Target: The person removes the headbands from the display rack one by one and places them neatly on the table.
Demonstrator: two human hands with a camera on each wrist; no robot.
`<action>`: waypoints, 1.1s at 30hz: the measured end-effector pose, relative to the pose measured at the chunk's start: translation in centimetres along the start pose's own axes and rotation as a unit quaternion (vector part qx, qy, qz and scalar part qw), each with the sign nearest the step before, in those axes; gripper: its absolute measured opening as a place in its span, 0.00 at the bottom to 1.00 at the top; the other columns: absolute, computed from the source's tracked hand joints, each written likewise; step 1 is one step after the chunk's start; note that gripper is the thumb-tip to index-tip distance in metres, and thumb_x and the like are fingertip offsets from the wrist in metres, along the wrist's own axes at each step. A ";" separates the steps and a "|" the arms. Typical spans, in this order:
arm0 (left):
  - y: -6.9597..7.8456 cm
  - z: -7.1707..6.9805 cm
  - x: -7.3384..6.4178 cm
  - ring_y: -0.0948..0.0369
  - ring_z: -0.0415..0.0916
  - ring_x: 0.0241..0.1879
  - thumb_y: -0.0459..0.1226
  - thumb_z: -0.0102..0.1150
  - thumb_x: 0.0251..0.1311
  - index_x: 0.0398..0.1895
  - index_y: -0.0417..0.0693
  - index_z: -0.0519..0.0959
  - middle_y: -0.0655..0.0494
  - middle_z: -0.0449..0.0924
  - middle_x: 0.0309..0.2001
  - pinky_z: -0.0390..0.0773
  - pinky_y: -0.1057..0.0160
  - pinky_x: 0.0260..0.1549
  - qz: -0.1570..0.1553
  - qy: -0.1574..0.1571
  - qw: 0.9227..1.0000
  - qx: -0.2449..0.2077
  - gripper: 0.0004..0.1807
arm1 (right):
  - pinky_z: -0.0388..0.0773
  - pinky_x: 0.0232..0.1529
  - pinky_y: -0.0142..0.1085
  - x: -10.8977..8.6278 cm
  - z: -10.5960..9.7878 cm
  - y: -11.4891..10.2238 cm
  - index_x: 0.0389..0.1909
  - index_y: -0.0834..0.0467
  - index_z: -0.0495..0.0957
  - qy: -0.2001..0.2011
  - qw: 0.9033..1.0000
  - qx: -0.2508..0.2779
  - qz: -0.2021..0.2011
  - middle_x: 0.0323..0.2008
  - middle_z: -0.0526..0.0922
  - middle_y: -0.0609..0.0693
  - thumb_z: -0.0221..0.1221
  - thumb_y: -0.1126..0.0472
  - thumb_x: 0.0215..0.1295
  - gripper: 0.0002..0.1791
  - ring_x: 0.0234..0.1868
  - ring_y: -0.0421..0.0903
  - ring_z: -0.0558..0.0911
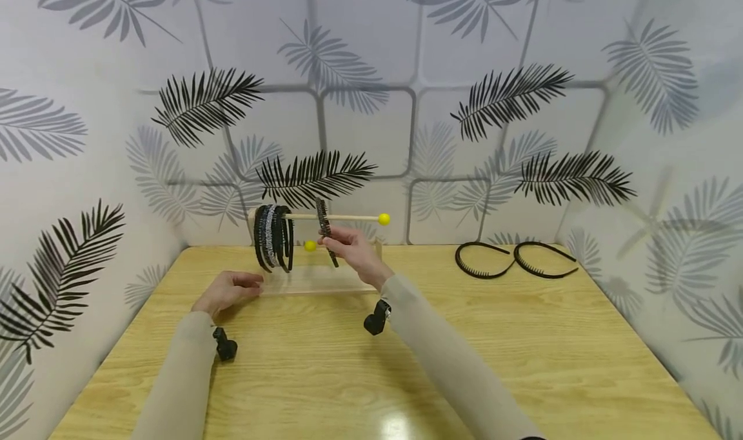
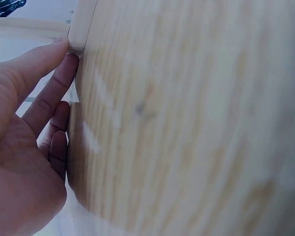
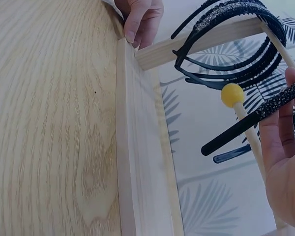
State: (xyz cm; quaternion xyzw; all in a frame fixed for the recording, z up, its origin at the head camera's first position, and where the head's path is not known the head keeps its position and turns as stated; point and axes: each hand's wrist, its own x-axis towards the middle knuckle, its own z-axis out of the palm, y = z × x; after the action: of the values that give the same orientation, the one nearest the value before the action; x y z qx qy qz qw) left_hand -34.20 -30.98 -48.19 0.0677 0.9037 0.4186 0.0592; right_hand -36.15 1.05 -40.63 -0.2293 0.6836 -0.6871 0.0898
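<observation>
My right hand (image 1: pixel 355 253) pinches a black glittery headband (image 1: pixel 322 215) between thumb and fingers. In the head view, its arch crosses the upper rod (image 1: pixel 362 218) of a wooden headband stand (image 1: pixel 319 285). One end of this headband (image 3: pixel 231 132) points down past the lower rod's yellow ball (image 3: pixel 232 95) in the right wrist view. At the stand's left end, my left hand (image 1: pixel 229 290) holds the base corner, thumb on top (image 2: pixel 54 51) and fingers low at its side. Several black and silver headbands (image 1: pixel 271 237) hang bunched at the left of the upper rod.
Two black toothed headbands (image 1: pixel 482 273) lie side by side on the wooden table (image 1: pixel 464 350), at the back right. A yellow ball (image 1: pixel 384 219) caps the upper rod's right end. Leaf-patterned walls (image 1: pixel 371 130) close off the back and both sides.
</observation>
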 end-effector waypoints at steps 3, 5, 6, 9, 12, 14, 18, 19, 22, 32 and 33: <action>-0.1 0.2 0.1 0.46 0.77 0.55 0.37 0.62 0.65 0.59 0.37 0.78 0.40 0.82 0.54 0.74 0.50 0.56 -0.003 0.002 1.000 -0.008 0.21 | 0.72 0.63 0.46 -0.5 -0.7 0.1 0.60 0.61 0.78 0.007 1.000 -0.001 -0.004 0.53 0.83 0.55 0.55 0.61 0.73 0.18 0.62 0.51 0.76; -0.1 0.2 0.0 0.45 0.76 0.55 0.37 0.62 0.65 0.59 0.36 0.78 0.39 0.82 0.53 0.74 0.49 0.56 0.000 0.001 1.000 -0.008 0.21 | 0.72 0.63 0.46 -0.6 -1.0 0.1 0.59 0.60 0.79 0.012 1.000 -0.004 -0.003 0.52 0.84 0.53 0.55 0.60 0.73 0.17 0.62 0.49 0.77; -0.1 0.2 0.0 0.45 0.76 0.55 0.37 0.62 0.65 0.59 0.36 0.78 0.39 0.82 0.53 0.74 0.49 0.56 -0.001 0.001 1.000 -0.008 0.21 | 0.72 0.63 0.46 -0.7 -1.2 0.0 0.59 0.60 0.79 0.012 1.000 -0.004 -0.003 0.52 0.84 0.53 0.55 0.60 0.73 0.17 0.62 0.49 0.77; 0.0 0.3 0.0 0.45 0.76 0.55 0.37 0.62 0.65 0.59 0.36 0.78 0.39 0.82 0.53 0.73 0.48 0.57 -0.003 0.002 1.000 -0.011 0.22 | 0.72 0.63 0.46 -0.7 -1.7 0.0 0.59 0.60 0.78 0.010 1.000 -0.006 -0.008 0.52 0.84 0.53 0.54 0.59 0.73 0.18 0.62 0.48 0.77; -0.1 0.3 0.0 0.45 0.76 0.56 0.37 0.62 0.64 0.59 0.35 0.78 0.39 0.82 0.54 0.73 0.48 0.57 -0.005 0.007 1.000 -0.018 0.22 | 0.71 0.63 0.46 -0.7 -2.2 0.1 0.59 0.60 0.78 0.005 1.000 -0.009 -0.014 0.52 0.84 0.53 0.54 0.60 0.74 0.17 0.63 0.49 0.76; 0.0 0.2 0.0 0.45 0.76 0.56 0.36 0.62 0.65 0.59 0.35 0.77 0.38 0.81 0.54 0.74 0.49 0.56 -0.006 0.007 1.000 -0.019 0.22 | 0.71 0.64 0.46 -0.7 -2.5 0.2 0.58 0.60 0.78 0.003 1.000 -0.009 -0.016 0.51 0.84 0.52 0.54 0.60 0.74 0.17 0.63 0.49 0.76; 0.1 0.2 0.0 0.46 0.76 0.55 0.36 0.62 0.65 0.59 0.35 0.77 0.38 0.81 0.54 0.75 0.51 0.54 -0.008 0.006 1.000 -0.019 0.22 | 0.70 0.64 0.47 -0.9 -3.1 0.3 0.59 0.62 0.78 0.003 1.000 -0.015 -0.014 0.51 0.84 0.54 0.53 0.61 0.74 0.17 0.64 0.49 0.75; 0.1 0.2 -0.1 0.46 0.76 0.55 0.37 0.62 0.65 0.60 0.35 0.77 0.38 0.81 0.54 0.75 0.51 0.54 -0.010 0.005 1.000 -0.019 0.22 | 0.70 0.64 0.47 -1.0 -3.2 0.3 0.59 0.62 0.77 0.002 1.000 -0.016 -0.013 0.52 0.84 0.54 0.53 0.61 0.74 0.17 0.64 0.49 0.75; 0.1 0.3 -0.1 0.46 0.76 0.56 0.37 0.62 0.65 0.60 0.35 0.77 0.38 0.81 0.54 0.75 0.51 0.54 -0.012 0.005 1.000 -0.020 0.22 | 0.70 0.64 0.48 -1.2 -3.5 0.3 0.60 0.61 0.77 0.000 1.000 -0.019 -0.011 0.55 0.82 0.58 0.53 0.61 0.74 0.18 0.65 0.50 0.75; 0.0 0.2 0.0 0.46 0.75 0.57 0.39 0.63 0.64 0.60 0.37 0.78 0.40 0.81 0.55 0.74 0.51 0.55 -0.024 0.007 1.000 -0.019 0.23 | 0.66 0.67 0.51 -1.9 -5.0 0.2 0.63 0.62 0.75 -0.015 1.000 -0.016 -0.007 0.59 0.78 0.63 0.52 0.61 0.75 0.19 0.67 0.51 0.73; 0.0 0.2 0.0 0.46 0.74 0.57 0.39 0.63 0.64 0.60 0.38 0.78 0.40 0.81 0.55 0.74 0.51 0.56 -0.027 0.007 0.999 -0.020 0.23 | 0.66 0.66 0.51 -2.0 -5.2 0.2 0.62 0.62 0.75 -0.013 1.000 -0.015 -0.006 0.58 0.79 0.63 0.52 0.61 0.75 0.19 0.67 0.51 0.73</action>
State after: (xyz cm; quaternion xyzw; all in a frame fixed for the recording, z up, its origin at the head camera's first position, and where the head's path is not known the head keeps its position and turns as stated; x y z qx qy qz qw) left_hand -34.19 -30.79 -48.30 0.0393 0.8969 0.4355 0.0654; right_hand -36.73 6.55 -41.02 -0.2438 0.6911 -0.6743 0.0906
